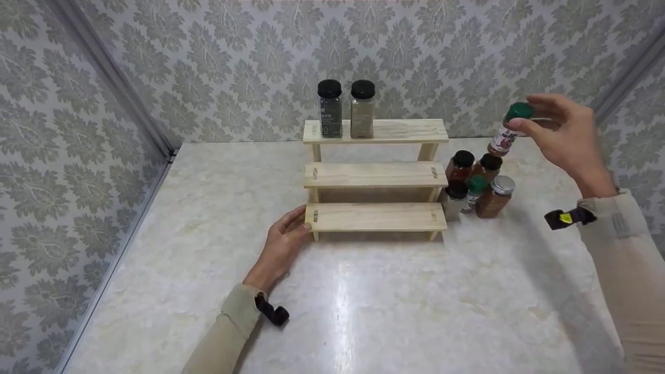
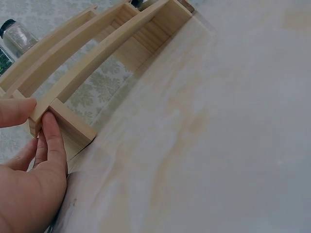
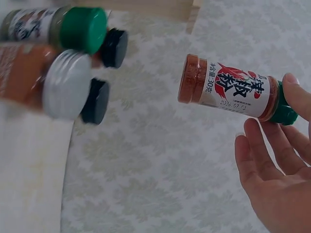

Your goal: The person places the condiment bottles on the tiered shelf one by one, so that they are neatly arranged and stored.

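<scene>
My right hand (image 1: 569, 132) pinches the green cap of a spice jar (image 1: 503, 140) and holds it above the other jars. In the right wrist view this jar (image 3: 228, 90) shows reddish powder and a label with a red pepper design. My left hand (image 1: 283, 239) grips the left end of the lowest step of a three-tier wooden rack (image 1: 376, 215); in the left wrist view the thumb lies on top and the fingers (image 2: 52, 141) below. On the top tier stand a dark black-capped jar (image 1: 331, 111) and a paler black-capped jar (image 1: 362, 111).
Several jars stand close together at the rack's right side, among them a silver-lidded jar (image 1: 495, 197), a green-capped jar (image 1: 475, 189) and a black-capped jar (image 1: 461, 165). The marble-patterned table (image 1: 415, 301) meets a patterned wall (image 1: 249, 78) behind the rack.
</scene>
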`<state>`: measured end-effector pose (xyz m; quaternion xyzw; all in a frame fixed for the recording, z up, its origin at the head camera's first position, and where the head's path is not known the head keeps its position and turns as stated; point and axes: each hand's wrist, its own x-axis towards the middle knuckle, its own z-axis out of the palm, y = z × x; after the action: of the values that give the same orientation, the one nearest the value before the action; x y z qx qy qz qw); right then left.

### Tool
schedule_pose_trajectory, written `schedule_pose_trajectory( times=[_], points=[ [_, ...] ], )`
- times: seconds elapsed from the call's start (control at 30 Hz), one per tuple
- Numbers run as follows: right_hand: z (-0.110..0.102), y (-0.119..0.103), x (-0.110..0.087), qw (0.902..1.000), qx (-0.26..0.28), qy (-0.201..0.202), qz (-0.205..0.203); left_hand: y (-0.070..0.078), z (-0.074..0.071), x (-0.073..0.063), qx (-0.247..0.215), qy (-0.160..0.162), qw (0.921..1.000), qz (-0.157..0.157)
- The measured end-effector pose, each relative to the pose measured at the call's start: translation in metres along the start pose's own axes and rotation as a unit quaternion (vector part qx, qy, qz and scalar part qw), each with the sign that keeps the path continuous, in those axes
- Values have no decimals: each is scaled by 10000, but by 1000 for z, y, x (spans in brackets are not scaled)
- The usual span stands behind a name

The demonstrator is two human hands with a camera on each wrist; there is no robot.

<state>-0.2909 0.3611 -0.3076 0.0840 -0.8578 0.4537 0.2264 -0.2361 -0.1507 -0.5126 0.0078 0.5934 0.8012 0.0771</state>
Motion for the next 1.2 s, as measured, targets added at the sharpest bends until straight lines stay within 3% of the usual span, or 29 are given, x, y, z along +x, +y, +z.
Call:
schedule_pose_trajectory(
  times=[0.4,0.67,1.2],
  points=[
    [39,-38,20,9977,252,-126,-621,0,1,1,111,41,9999,-11],
    [65,-61,32,9965,325,-248,-735,0,0,-1,-39,-14,10000,-6],
    [124,-87,51,9933,530,-414,-939,-1,1,-2,113,6,9999,114]
  ],
)
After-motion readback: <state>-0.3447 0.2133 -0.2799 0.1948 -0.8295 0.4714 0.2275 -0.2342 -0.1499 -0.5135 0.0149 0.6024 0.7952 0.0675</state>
